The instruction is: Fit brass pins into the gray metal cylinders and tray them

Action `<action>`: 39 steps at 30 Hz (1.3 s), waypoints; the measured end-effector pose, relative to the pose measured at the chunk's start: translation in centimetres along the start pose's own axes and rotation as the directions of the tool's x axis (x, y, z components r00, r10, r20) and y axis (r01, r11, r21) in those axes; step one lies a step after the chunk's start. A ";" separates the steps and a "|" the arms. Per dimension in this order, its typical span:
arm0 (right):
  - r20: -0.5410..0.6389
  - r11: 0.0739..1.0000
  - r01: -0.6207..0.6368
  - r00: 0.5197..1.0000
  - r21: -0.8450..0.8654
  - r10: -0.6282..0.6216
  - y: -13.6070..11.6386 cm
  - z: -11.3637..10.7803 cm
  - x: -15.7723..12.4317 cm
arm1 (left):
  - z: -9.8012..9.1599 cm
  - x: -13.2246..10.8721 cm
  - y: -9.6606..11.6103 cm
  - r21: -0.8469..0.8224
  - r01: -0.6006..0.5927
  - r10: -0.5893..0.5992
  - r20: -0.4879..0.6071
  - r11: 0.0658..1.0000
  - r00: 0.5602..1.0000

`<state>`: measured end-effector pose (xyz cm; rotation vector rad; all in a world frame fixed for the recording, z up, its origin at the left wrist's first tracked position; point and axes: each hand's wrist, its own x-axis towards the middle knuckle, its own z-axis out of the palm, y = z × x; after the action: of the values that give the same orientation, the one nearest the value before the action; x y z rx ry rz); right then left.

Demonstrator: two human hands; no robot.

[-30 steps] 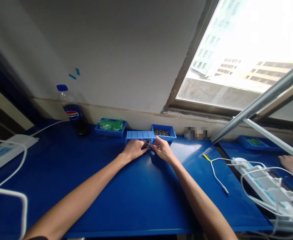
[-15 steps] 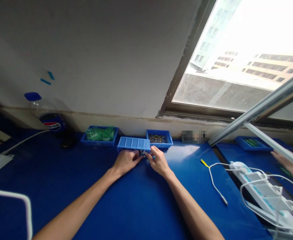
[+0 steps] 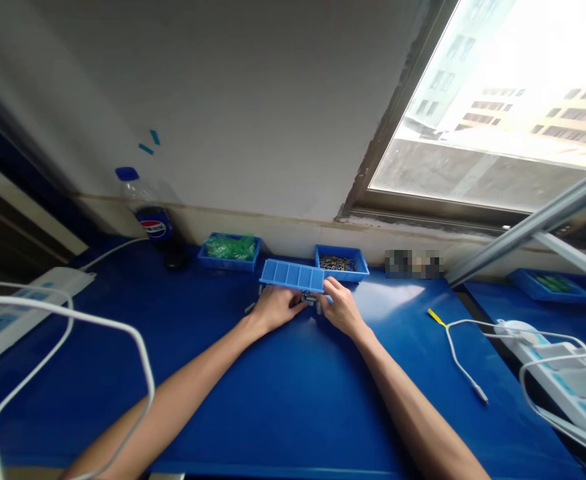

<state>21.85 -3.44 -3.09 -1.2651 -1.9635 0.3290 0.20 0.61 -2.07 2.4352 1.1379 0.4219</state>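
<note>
The blue divided tray (image 3: 293,275), long axis roughly nine-to-three, lay at one o'clock from the left hand (image 3: 275,309), the right hand (image 3: 341,308) touching its three-o'clock end; whether either grip was clamped, I couldn't tell.

Plastic bin (image 3: 293,275), glossy tabletop (image 3: 283,387)

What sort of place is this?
Probably a small-parts workspace: a blue bin of green pieces and another bin of metal-looking pieces stand on a blue table, with a white power strip at right.
</note>
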 end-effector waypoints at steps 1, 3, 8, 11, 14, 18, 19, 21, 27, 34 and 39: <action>-0.005 1.000 0.011 1.000 -0.007 -0.011 0.0 0.1 -0.2 | 0.0 -0.1 0.1 0.011 -0.005 0.005 -0.005 1.000 1.000; -0.022 0.999 0.030 0.999 -0.031 -0.031 0.1 0.2 -0.4 | 0.0 -0.4 0.4 0.030 -0.016 0.016 -0.020 0.999 1.000; -0.061 0.991 0.081 0.994 -0.111 -0.088 0.2 0.6 -0.7 | -0.3 -1.3 0.8 0.004 -0.061 0.061 -0.058 0.998 0.996; -0.099 0.991 0.074 0.991 -0.111 -0.085 0.1 0.5 -0.6 | -0.4 -1.7 0.8 -0.051 -0.091 0.086 -0.088 0.995 0.992; -0.122 0.993 0.066 0.989 -0.101 -0.078 -0.3 0.3 -0.5 | -0.7 -2.0 0.7 -0.113 -0.105 0.094 -0.105 0.988 0.990; -0.200 0.997 0.051 0.978 -0.055 -0.061 -0.8 0.1 -0.3 | -1.7 -2.6 -0.1 -0.100 -0.037 0.009 -0.270 0.994 0.963; -0.227 0.999 0.031 0.973 -0.027 -0.036 -0.8 0.2 -0.2 | -2.0 -2.8 -0.5 -0.080 -0.005 -0.022 -0.328 0.997 0.944; -0.273 0.999 -0.017 0.962 0.043 0.029 -0.9 0.3 -0.1 | -2.7 -3.4 -1.5 -0.016 0.047 -0.049 -0.419 0.999 0.907; -0.317 0.960 -0.080 0.934 0.270 0.167 -1.6 -0.1 0.8 | -2.0 -4.3 -3.1 0.078 0.173 -0.130 -0.388 0.982 0.913; -0.180 0.909 -0.176 0.949 0.377 0.258 -2.4 -2.4 5.7 | 1.6 -2.9 -0.6 0.116 0.261 -0.206 -0.353 0.958 0.913; -0.062 0.882 -0.405 0.901 0.241 0.430 -1.3 -2.7 10.2 | 2.7 -1.2 0.5 0.198 0.162 -0.098 -0.299 0.967 0.949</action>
<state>20.69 4.22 4.22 -1.5167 -1.4953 0.6574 0.99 -1.27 -4.23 2.5229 1.5340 0.6560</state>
